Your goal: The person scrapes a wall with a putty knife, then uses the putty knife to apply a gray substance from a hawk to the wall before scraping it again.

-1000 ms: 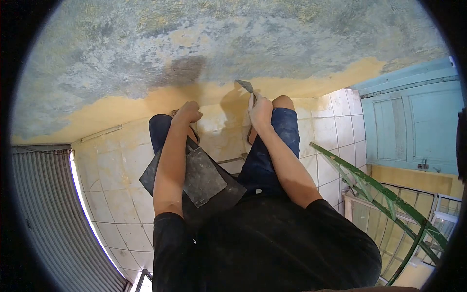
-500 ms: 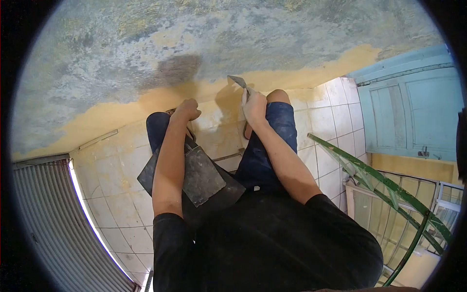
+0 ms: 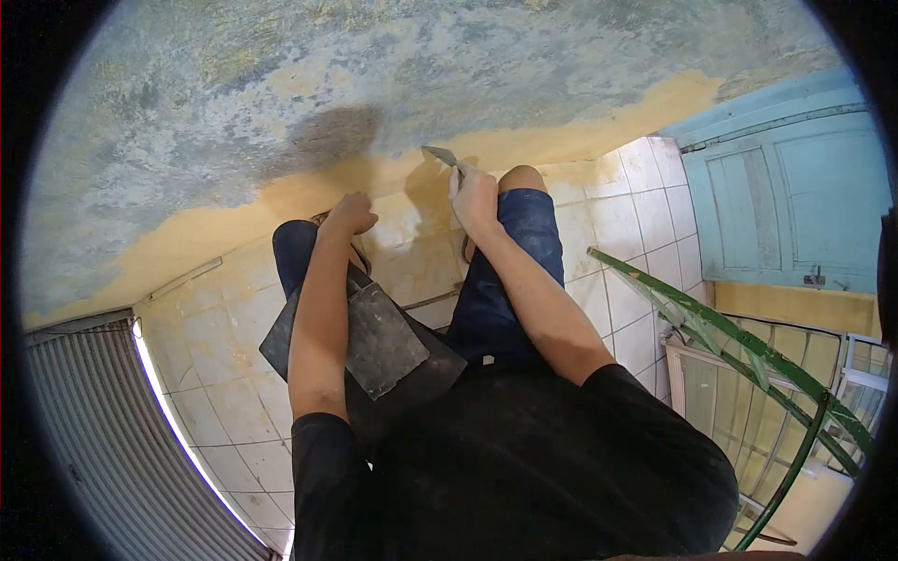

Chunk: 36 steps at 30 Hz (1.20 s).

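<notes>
My right hand (image 3: 475, 198) is closed round the handle of a small trowel (image 3: 440, 155), whose grey blade points up and left at the lower edge of the grey plaster on the wall (image 3: 486, 75). Above my left knee, my left hand (image 3: 353, 215) is closed in a loose fist; whether anything is inside its fingers is hidden. Across my lap, partly under my left forearm, lies a dark, dusty flat board (image 3: 388, 341). Yellow wall surface shows below the grey area.
White floor tiles (image 3: 224, 318) lie around my legs. At the left is a corrugated metal shutter (image 3: 103, 411). Blue doors (image 3: 795, 196) stand at the right, with a green metal frame (image 3: 711, 332) and a windowed frame (image 3: 683, 374) below them.
My right hand and the trowel have shifted slightly left. The whole view has moved a little, and my left hand keeps nearly the same pose.
</notes>
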Tool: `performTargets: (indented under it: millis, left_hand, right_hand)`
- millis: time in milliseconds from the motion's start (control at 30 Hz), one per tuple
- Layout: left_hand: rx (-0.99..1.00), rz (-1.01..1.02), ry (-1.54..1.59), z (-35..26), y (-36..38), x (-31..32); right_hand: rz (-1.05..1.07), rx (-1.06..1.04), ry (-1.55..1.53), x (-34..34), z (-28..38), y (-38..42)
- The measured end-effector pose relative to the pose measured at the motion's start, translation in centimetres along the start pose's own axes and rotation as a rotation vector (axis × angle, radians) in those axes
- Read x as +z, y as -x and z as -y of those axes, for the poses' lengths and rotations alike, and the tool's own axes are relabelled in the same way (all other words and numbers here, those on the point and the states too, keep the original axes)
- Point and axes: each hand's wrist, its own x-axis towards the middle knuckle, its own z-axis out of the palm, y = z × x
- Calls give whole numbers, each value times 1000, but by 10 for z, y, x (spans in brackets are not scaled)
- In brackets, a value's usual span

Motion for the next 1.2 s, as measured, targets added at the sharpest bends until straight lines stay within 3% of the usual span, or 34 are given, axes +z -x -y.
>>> performTargets:
  millis: [100, 300, 367, 467, 967, 1200]
  left_hand:
    - [-25, 1, 16, 1, 0, -2]
    - [-15, -18, 31, 3, -3, 3]
    - [-21, -25, 56, 1, -3, 3]
    - [38, -38, -21, 2, -3, 6]
    - [-7, -27, 12, 9, -9, 3]
    - [58, -50, 4, -7, -20, 19]
  right_hand:
    - [0, -75, -13, 8, -3, -2]
    - [7, -19, 45, 17, 8, 3]
    - [101, 30, 84, 23, 8, 3]
    - [-30, -39, 29, 31, 3, 6]
    - [-5, 108, -19, 24, 2, 2]
    - [26, 37, 52, 25, -14, 2]
